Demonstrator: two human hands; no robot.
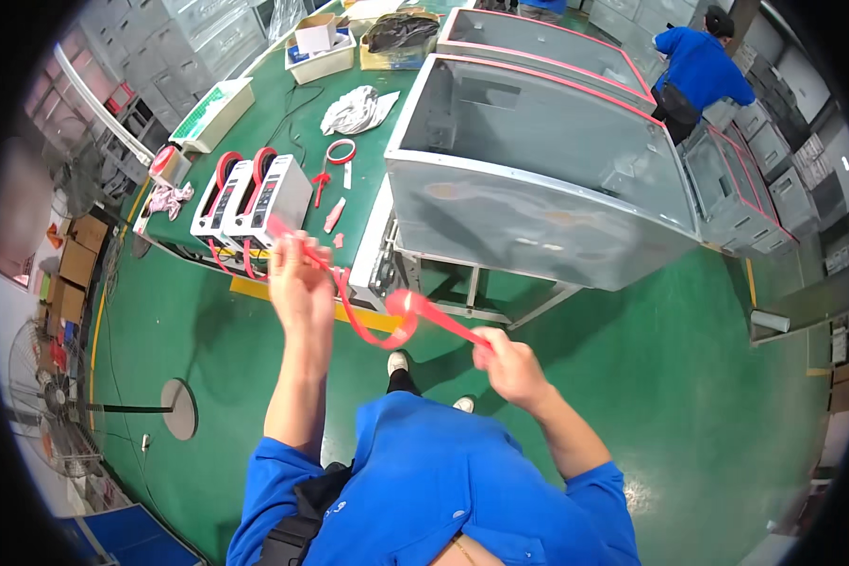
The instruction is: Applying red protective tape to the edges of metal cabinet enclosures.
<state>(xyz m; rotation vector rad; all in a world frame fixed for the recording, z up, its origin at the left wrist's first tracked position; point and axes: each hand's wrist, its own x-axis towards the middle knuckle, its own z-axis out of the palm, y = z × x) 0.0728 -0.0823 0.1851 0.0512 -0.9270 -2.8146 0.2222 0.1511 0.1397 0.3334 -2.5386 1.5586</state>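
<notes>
Above the green floor (707,377), between the two raised hands, a red tape strip (401,316) is held sagging in a loop. One end is pinched in the closed left hand (297,278), the other in the closed right hand (505,363). Two white tape dispensers (255,193) are seen on the green table (283,104) just beyond the left hand, beside a large grey metal cabinet (538,179).

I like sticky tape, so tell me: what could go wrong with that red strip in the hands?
The red tape strip sags in a loop between the left hand and the right hand, so it might fold and stick to itself. It hangs near the blue shirt and could catch there. It might also twist.
</notes>
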